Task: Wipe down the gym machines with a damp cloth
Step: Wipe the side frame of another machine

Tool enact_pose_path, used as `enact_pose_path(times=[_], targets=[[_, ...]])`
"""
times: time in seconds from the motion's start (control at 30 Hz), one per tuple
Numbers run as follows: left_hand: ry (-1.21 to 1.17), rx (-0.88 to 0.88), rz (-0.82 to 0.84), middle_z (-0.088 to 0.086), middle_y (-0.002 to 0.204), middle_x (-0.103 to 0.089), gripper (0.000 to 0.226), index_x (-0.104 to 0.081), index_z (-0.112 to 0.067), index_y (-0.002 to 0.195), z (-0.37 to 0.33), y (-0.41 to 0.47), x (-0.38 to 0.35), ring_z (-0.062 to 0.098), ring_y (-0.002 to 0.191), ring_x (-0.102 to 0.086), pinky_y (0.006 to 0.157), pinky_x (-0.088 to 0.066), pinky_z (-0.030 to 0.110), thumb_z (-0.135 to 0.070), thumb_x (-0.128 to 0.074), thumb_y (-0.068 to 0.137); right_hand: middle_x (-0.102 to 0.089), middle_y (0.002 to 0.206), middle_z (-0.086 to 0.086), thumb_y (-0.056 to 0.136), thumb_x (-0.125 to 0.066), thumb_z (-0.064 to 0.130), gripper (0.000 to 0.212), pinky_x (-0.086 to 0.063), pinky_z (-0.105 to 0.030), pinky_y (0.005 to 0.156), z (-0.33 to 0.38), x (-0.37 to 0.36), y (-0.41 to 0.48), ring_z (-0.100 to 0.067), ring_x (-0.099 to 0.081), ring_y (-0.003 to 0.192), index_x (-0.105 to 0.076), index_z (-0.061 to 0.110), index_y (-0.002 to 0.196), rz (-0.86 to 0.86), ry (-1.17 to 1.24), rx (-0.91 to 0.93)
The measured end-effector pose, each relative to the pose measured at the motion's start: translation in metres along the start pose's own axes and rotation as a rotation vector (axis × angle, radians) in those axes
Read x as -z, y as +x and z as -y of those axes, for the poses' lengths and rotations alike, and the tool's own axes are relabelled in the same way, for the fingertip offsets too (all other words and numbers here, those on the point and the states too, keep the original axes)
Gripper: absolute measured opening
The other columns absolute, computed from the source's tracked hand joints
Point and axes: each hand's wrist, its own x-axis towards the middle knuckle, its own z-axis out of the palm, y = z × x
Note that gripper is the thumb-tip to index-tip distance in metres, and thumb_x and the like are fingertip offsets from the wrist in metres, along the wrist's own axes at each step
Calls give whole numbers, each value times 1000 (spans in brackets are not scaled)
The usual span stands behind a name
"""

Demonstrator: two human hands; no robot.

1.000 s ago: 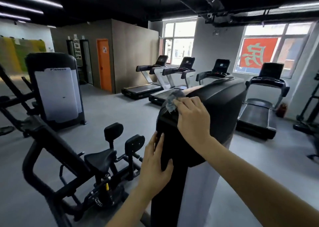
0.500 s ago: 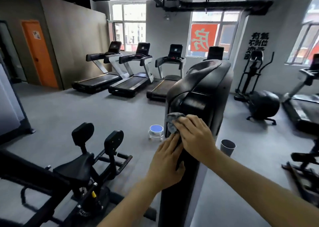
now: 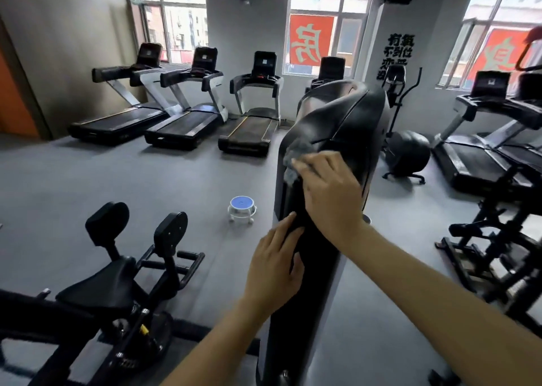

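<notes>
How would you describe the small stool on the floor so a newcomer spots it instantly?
Find the tall glossy black machine column mid-frame. On the grey floor just left of it stands a low round white-framed stool. Its bright blue top is the only blue on that floor.
</notes>
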Motion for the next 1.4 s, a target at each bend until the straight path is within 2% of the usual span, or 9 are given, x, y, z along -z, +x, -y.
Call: enact_pose_path(times=[0.1, 0.3, 0.43, 0.57, 0.83, 0.97, 1.13, 1.27, 1.4], targets=[[-4, 36, 14, -1, 167, -41, 58, -54, -16, 150, 15, 3, 7, 20, 147, -48, 115, -47, 38, -12, -66, 93, -72, 114, -6, 102, -58, 9, 23, -51, -39, 95, 11, -19, -31, -31, -61, 111, -77, 8, 116, 74, 6, 133], [41, 58, 30, -5, 157, -49, 61, -51, -19, 155, 45, 19, 37, 16, 140, -52, 112, -48, 28, -17, -68, 95, -71, 116, -7, 101, -60, 11, 25, -49, -42, 99, -6, -18, -34, -32, -61, 116, -74, 7, 122, 222, -68, 375], [-33, 77, 47, -9, 161, -43, 70, -43, -20, 159, 54, 43, 43, 14, 145, -45, 107, -45, 26, -18, -71, 95, -70, 115, -7, 96, -60, 9, 31, -48, -43, 94, -6, -7, 19, -34, -59, 113, -74, 7, 123, 142, -151, 168], [-123, 23, 82, -4, 172, -31, 82, -29, -18, 168, 75, 64, 40, 10, 158, -29, 125, -28, 24, -22, -70, 97, -71, 120, -7, 102, -51, 8, 34, -51, -44, 95, 5, -7, 21, -33, -59, 112, -74, 7, 127, 64, -187, -29], [-193, -171, 315, -8, 180, -8, 90, -13, -22, 172, 131, 73, 54, -3, 161, -3, 123, 1, 8, -25, -60, 96, -63, 143, -15, 104, -66, 29, 49, -53, -49, 100, 48, -44, -90, -35, -59, 125, -61, 5, 145, 324, -387, 75], [-204, -238, 382, -11, 180, -3, 94, -8, -28, 172, 144, 82, 68, 5, 163, -7, 119, -1, 6, -24, -65, 98, -67, 135, -12, 102, -56, 5, 36, -52, -46, 96, 43, -22, -53, -33, -54, 122, -70, 8, 134, 312, -430, 179], [-243, -300, 452, -17, 178, 9, 100, 1, -31, 172, 142, 95, 67, 10, 163, -9, 118, -14, 15, -23, -65, 98, -68, 131, -11, 105, -53, 3, 32, -49, -45, 95, 33, -12, 18, -37, -61, 118, -70, 3, 132, 155, -525, -9], [-285, -289, 500, -19, 178, 10, 101, 3, -30, 172, 147, 96, 60, 10, 164, -8, 124, -19, 24, -22, -65, 97, -69, 129, -11, 104, -58, 3, 29, -52, -42, 95, 50, -25, -4, -34, -63, 116, -72, 4, 129, 68, -510, -76], [-297, -270, 543, -21, 177, 13, 101, 6, -30, 172, 156, 90, 57, 9, 164, -7, 121, -18, 21, -20, -63, 98, -69, 133, -13, 107, -64, 17, 28, -55, -47, 97, 72, -59, -82, -35, -66, 123, -69, 4, 132, 292, -451, -26]])
